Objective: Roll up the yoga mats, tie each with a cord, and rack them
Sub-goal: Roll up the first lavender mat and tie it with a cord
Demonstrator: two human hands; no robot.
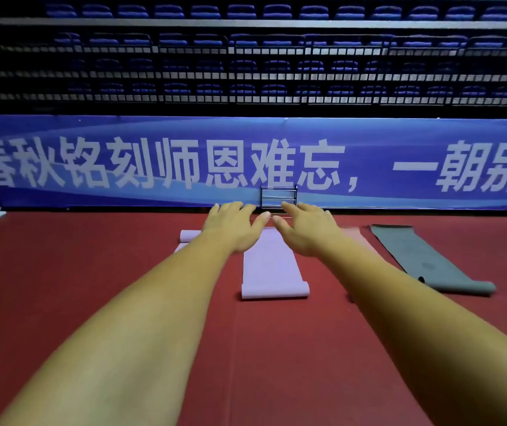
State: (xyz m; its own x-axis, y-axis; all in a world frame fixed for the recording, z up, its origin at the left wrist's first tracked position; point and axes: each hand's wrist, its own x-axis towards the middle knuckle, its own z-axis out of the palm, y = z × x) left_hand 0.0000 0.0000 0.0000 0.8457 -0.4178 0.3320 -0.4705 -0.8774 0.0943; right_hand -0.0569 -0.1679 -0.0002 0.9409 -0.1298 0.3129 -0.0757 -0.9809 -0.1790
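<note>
Both hands are stretched out ahead, palms down, fingers straight and spread, holding nothing; the left hand (233, 226) and the right hand (306, 230) sit close together, thumbs nearly meeting. Whether they touch anything cannot be told. Under and between them lies a lilac mat (269, 269), flat on the red floor (61, 272), its near end already curled into a small roll. That curl looks like the place to take hold, one hand toward each edge. The mat looks thin, soft and light, so it will likely roll easily but may skew or spring open unless kept tight. Left of it a second lilac mat (189, 235) peeks out behind the left forearm; right lies a grey mat (424, 259), its near end curled too. Far off, against the blue banner (369, 142), stands the wire rack (278, 196)
</note>
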